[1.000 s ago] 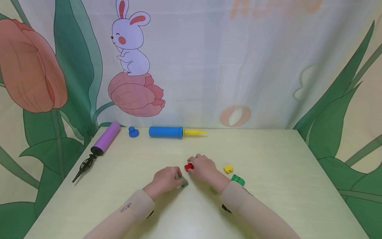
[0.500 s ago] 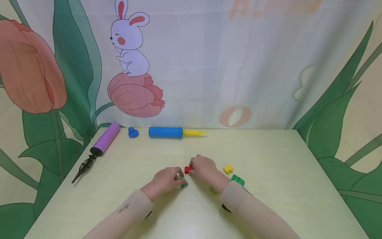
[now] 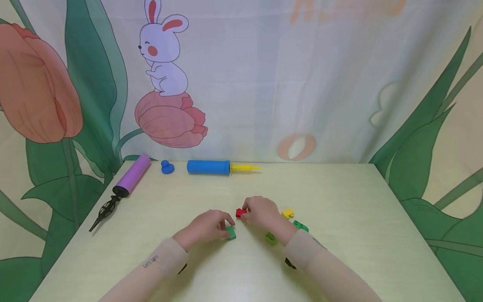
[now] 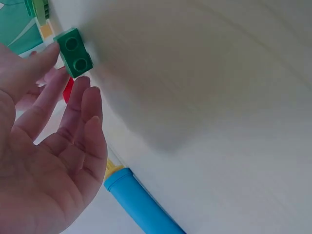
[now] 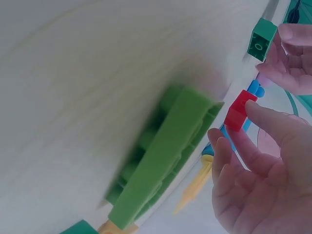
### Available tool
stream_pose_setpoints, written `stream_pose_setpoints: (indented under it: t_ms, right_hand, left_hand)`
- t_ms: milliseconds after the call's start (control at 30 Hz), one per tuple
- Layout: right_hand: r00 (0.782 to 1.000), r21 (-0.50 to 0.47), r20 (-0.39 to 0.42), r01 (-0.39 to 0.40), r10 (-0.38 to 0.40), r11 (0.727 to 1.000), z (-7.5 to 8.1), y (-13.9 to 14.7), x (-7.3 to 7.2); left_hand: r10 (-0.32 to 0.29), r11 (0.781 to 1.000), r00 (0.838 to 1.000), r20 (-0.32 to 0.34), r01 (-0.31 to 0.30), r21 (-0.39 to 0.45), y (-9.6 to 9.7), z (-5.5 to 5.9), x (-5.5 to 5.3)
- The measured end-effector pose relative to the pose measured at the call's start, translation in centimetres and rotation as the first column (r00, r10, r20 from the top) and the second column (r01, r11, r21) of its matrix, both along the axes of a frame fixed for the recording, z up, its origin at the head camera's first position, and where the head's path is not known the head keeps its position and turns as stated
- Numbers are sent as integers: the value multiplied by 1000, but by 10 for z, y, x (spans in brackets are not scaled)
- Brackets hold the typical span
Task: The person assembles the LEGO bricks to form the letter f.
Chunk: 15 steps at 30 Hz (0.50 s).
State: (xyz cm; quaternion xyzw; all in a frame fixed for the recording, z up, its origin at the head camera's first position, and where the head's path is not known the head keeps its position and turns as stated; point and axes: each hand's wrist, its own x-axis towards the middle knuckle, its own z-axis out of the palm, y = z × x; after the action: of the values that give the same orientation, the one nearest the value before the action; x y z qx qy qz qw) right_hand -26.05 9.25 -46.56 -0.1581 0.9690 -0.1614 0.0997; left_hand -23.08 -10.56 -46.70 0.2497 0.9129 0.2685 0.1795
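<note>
My left hand (image 3: 209, 226) holds a small green toy brick (image 3: 231, 233) at its thumb and index fingertips, just over the table. Two round studs show on this brick in the left wrist view, where the other fingers are loosely bent. Across from it, my right hand (image 3: 261, 212) pinches a red toy brick (image 3: 240, 213) between thumb and finger; the right wrist view shows the red brick (image 5: 240, 110) at the fingertips. A small gap separates the two bricks. Below the right wrist lies a light green brick (image 3: 271, 238), large and close in the right wrist view (image 5: 165, 151).
A yellow brick (image 3: 288, 213) and a green brick (image 3: 300, 226) lie beside the right forearm, the latter partly behind the sleeve. Along the back stand a blue pump (image 3: 209, 167) with yellow nozzle and a small blue knobbed piece (image 3: 167, 167). A purple pump (image 3: 133, 175) lies at left.
My right hand has shifted slightly right with the red brick, which has turned. My left hand has drawn a little left with the green brick. More of the light green brick shows.
</note>
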Motion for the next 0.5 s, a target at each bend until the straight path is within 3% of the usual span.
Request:
stream_pose_setpoints:
  t_ms: [133, 333, 500]
  right_hand:
    - [1000, -20, 13, 8, -8, 1000, 0, 2, 0]
    - [999, -46, 22, 24, -23, 999, 5, 5, 5]
    - [999, -66, 22, 37, -36, 997, 8, 9, 8]
  left_hand:
    - [5, 1000, 1000, 14, -5, -5, -3, 0, -1]
    - [-14, 999, 999, -29, 13, -31, -4, -7, -3]
    - [16, 999, 1000, -17, -17, -39, -3, -6, -3]
